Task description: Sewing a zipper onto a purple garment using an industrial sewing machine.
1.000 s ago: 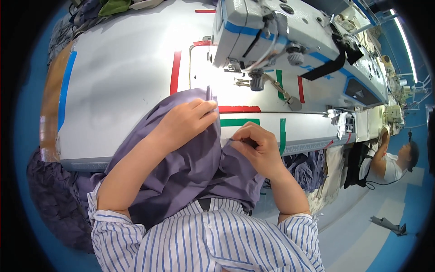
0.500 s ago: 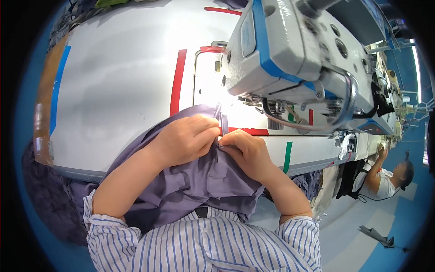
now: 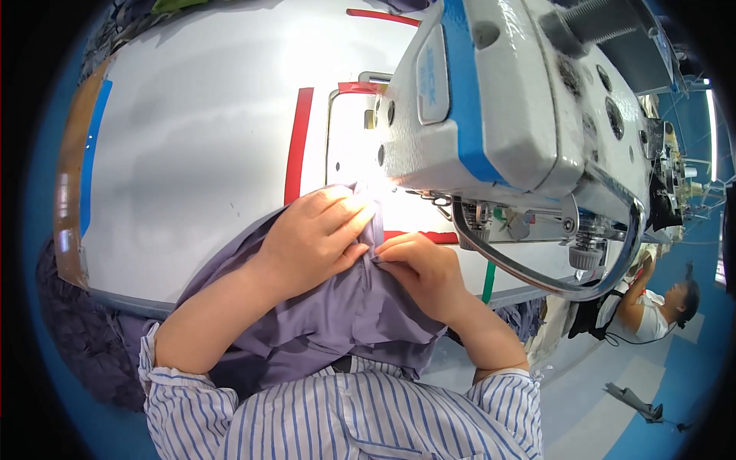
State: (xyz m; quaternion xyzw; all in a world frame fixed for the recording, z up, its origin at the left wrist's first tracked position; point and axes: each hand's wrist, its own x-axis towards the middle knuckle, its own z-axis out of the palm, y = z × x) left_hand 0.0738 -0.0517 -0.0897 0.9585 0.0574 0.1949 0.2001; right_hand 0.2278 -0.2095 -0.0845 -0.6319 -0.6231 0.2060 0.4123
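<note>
A purple-grey fabric piece [image 3: 307,322] drapes from the table edge over my lap, its narrow upper edge reaching under the lit head of the sewing machine [image 3: 491,107]. My left hand [image 3: 318,238] lies over that edge close to the needle area, fingers bent and closed on the cloth. Just right and a little nearer, my right hand [image 3: 422,272] pinches the same fabric between thumb and forefinger. Glare hides the exact spot where the cloth meets the needle.
The white table [image 3: 192,138] carries red tape strips [image 3: 299,146] and a blue strip [image 3: 96,153]. Dark fabric [image 3: 92,345] hangs in a heap at the left. A curved metal bar [image 3: 567,287] juts from the machine. At the far right sits another person [image 3: 652,307].
The machine appears larger and further right in view. My left hand's fingers have spread a little forward along the fabric edge, while my right hand keeps its pinch.
</note>
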